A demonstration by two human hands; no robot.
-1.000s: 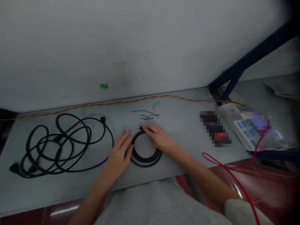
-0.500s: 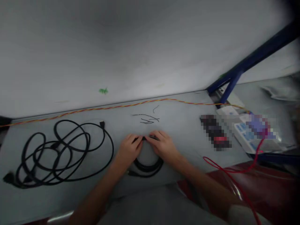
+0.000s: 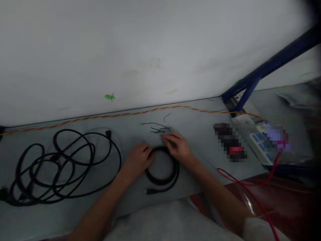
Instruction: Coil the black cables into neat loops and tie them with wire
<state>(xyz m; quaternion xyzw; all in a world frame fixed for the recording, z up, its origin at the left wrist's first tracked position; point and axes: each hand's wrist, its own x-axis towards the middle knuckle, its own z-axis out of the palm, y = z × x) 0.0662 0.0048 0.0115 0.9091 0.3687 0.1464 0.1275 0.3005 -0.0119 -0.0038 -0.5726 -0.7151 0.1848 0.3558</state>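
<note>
Head view: black cable coil [image 3: 162,182] lies on the table [image 3: 200,144], between both hands. Left hand [image 3: 137,160] curled against the coil's left side, right hand [image 3: 177,146] pressed at its top edge; pinch unclear. Plug [image 3: 150,191] lies loose just below the coil.

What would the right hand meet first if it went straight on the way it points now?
The right hand would probably meet the thin black wire scraps lying on the bench just past its fingertips, though depth is hard to judge from this view.
</note>
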